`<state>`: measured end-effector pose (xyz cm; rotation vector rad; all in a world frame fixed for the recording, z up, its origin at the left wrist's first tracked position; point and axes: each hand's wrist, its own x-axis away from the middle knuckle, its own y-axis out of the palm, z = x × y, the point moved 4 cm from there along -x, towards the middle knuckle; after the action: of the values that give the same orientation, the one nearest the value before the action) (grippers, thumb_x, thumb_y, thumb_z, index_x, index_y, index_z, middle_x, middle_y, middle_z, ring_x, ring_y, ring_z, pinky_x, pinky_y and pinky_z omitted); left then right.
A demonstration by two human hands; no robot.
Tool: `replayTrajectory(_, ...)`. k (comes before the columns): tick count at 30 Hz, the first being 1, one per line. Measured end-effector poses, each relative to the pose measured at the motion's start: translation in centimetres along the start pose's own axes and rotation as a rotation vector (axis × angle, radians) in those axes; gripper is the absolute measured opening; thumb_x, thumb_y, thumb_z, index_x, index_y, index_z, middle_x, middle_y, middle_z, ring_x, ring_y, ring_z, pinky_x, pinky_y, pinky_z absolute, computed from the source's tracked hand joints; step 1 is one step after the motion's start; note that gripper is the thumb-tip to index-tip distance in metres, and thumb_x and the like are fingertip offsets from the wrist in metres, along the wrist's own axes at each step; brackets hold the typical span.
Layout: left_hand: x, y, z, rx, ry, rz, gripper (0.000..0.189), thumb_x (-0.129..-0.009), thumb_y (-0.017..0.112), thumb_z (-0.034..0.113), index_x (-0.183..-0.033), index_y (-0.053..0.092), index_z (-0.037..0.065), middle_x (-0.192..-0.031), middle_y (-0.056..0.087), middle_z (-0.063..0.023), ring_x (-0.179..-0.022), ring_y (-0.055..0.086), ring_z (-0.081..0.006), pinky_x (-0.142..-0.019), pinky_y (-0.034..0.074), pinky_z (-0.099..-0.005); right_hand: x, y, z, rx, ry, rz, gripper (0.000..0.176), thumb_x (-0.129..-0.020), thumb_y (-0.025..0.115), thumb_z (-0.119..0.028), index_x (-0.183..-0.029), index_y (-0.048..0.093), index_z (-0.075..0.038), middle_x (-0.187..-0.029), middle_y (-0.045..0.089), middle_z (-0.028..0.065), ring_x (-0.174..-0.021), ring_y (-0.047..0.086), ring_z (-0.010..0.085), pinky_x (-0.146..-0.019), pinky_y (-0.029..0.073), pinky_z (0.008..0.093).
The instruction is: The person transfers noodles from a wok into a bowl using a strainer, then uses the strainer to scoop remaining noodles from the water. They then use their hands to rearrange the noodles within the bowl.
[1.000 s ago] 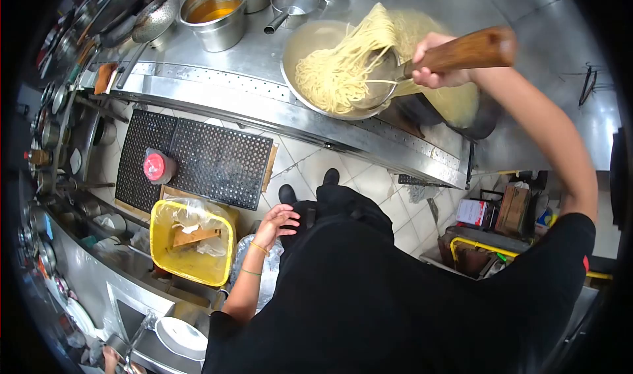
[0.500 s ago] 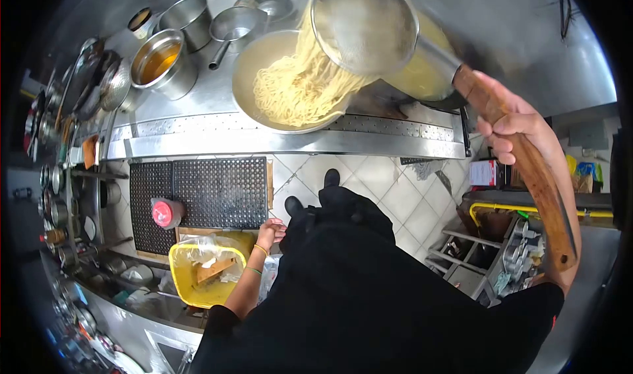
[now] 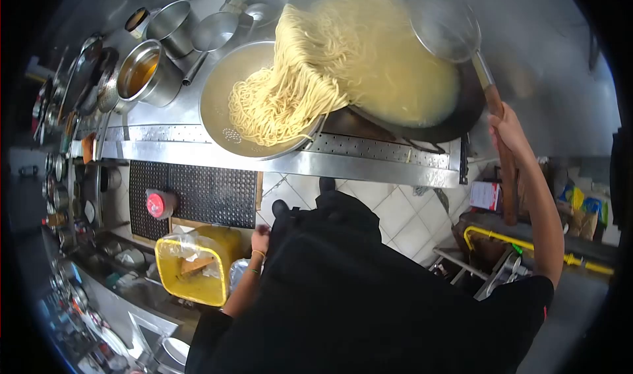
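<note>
My right hand [image 3: 511,133] is closed round the long wooden handle of a mesh strainer [image 3: 445,26], whose round basket is over the right side of a large wok [image 3: 471,110]. Cloudy yellowish liquid [image 3: 409,84] fills the wok. Noodles [image 3: 273,107] lie in a wide metal colander [image 3: 214,90] and trail over its right edge into the wok. Down beside my left leg hangs my left hand [image 3: 261,237], blurred and partly dark, touching no object that I can make out.
Left of the colander are a pot of amber liquid [image 3: 155,77], an empty pot [image 3: 170,28] and a saucepan [image 3: 214,32]. On the floor side are a yellow bin [image 3: 227,268], a black mat [image 3: 214,192] and a red-lidded container [image 3: 158,204].
The strainer has moved right, away from above the colander, with my right hand still on its handle. More of the noodles and wok now shows. The view has shifted slightly.
</note>
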<state>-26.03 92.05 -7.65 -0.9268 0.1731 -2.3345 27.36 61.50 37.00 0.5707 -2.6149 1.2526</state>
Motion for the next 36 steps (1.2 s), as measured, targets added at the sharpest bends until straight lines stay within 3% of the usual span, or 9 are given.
replayTrajectory(6, 4.6, 3.7, -3.1, 0.231, -0.097, 0.127, 0.014, -0.079, 0.051, 0.002, -0.089, 0.058, -0.005, -0.082, 0.064, -0.0116, -0.079, 0.059, -0.0165, -0.073, 0.044, -0.0268, -5.0, -1.2, 2.5, 0.187, 0.087, -0.252, 0.029, -0.080, 0.051, -0.008, -0.104, 0.038, -0.001, -0.058, 0.047, 0.0050, -0.038, 0.046, 0.0130, -0.032, 0.040, 0.0278)
replayTrajectory(10, 1.6, 5.4, 11.4, 0.145, 0.107, 0.273, 0.029, -0.076, 0.054, -0.001, -0.104, 0.056, -0.001, -0.097, 0.062, -0.0115, -0.088, 0.059, -0.0214, -0.080, 0.045, -0.0298, -8.6, 2.1, 4.8, 0.074, 0.229, -0.431, 0.028, -0.081, 0.051, -0.008, -0.105, 0.038, -0.002, -0.058, 0.048, 0.0046, -0.040, 0.046, 0.0119, -0.034, 0.040, 0.0270)
replayTrajectory(15, -4.1, 12.7, 26.1, 1.155, 0.008, -0.206, 0.061, -0.081, 0.051, 0.004, -0.135, 0.026, 0.015, -0.119, 0.048, -0.0103, -0.087, 0.056, -0.0189, -0.075, 0.046, -0.0333, -10.4, 1.9, 4.0, -0.010, 0.238, -0.567, 0.026, -0.081, 0.051, -0.008, -0.104, 0.040, -0.004, -0.058, 0.048, 0.0041, -0.041, 0.045, 0.0110, -0.034, 0.039, 0.0258)
replayTrajectory(23, -2.7, 11.8, 35.5, 1.450, 0.157, -0.590, 0.054, -0.082, 0.055, 0.015, -0.131, 0.031, 0.016, -0.114, 0.050, -0.0091, -0.088, 0.054, -0.0175, -0.075, 0.047, -0.0336, -8.9, -7.0, 3.2, 0.071, 0.112, -0.307, 0.030, -0.081, 0.049, -0.007, -0.109, 0.038, -0.004, -0.056, 0.047, 0.0028, -0.037, 0.043, 0.0101, -0.032, 0.037, 0.0243)
replayTrajectory(25, -1.8, 10.0, 35.8, 1.292, 0.154, -0.626, 0.046, -0.082, 0.054, 0.016, -0.124, 0.037, 0.012, -0.115, 0.050, -0.0104, -0.088, 0.054, -0.0174, -0.075, 0.048, -0.0334, -9.2, -9.2, 4.3, 0.127, 0.076, -0.175, 0.035, -0.080, 0.052, -0.012, -0.111, 0.038, -0.004, -0.059, 0.048, 0.0044, -0.039, 0.044, 0.0117, -0.034, 0.038, 0.0260)
replayTrajectory(29, -4.5, 15.2, 27.1, 1.375, -0.365, -0.639, 0.053, -0.081, 0.055, 0.011, -0.127, 0.028, 0.017, -0.118, 0.048, -0.0130, -0.094, 0.054, -0.0300, -0.080, 0.045, -0.0463, -12.1, -10.7, 7.2, 0.168, 0.164, -0.109, 0.027, -0.081, 0.049, -0.009, -0.106, 0.038, -0.006, -0.057, 0.047, 0.0042, -0.040, 0.045, 0.0119, -0.034, 0.038, 0.0262)
replayTrajectory(31, -8.0, 16.1, 26.2, 1.429, -0.165, -0.311, 0.051, -0.079, 0.056, 0.009, -0.123, 0.031, 0.017, -0.118, 0.047, -0.0118, -0.103, 0.049, -0.0317, -0.086, 0.042, -0.0492, -14.0, -10.4, 8.9, 0.097, 0.209, -0.191, 0.029, -0.080, 0.050, -0.009, -0.107, 0.038, -0.005, -0.057, 0.047, 0.0045, -0.040, 0.045, 0.0122, -0.034, 0.039, 0.0266)
replayTrajectory(32, -9.1, 16.0, 26.6, 1.600, -0.046, -0.349, 0.029, -0.082, 0.053, 0.006, -0.108, 0.046, 0.017, -0.116, 0.051, -0.0080, -0.105, 0.049, -0.0251, -0.089, 0.041, -0.0453, -14.6, -9.7, 10.0, 0.031, 0.265, -0.273, 0.031, -0.080, 0.050, -0.008, -0.108, 0.037, -0.004, -0.058, 0.048, 0.0048, -0.041, 0.045, 0.0125, -0.034, 0.039, 0.0269)
replayTrajectory(36, -9.0, 15.6, 28.6, 1.661, 0.112, -0.307, 0.043, -0.081, 0.055, 0.008, -0.120, 0.041, 0.018, -0.127, 0.045, -0.0026, -0.106, 0.048, -0.0201, -0.090, 0.041, -0.0429, -15.5, -5.8, 10.1, 0.009, 0.275, -0.426, 0.036, -0.078, 0.052, -0.006, -0.110, 0.036, -0.002, -0.058, 0.048, 0.0051, -0.041, 0.046, 0.0121, -0.034, 0.039, 0.0265)
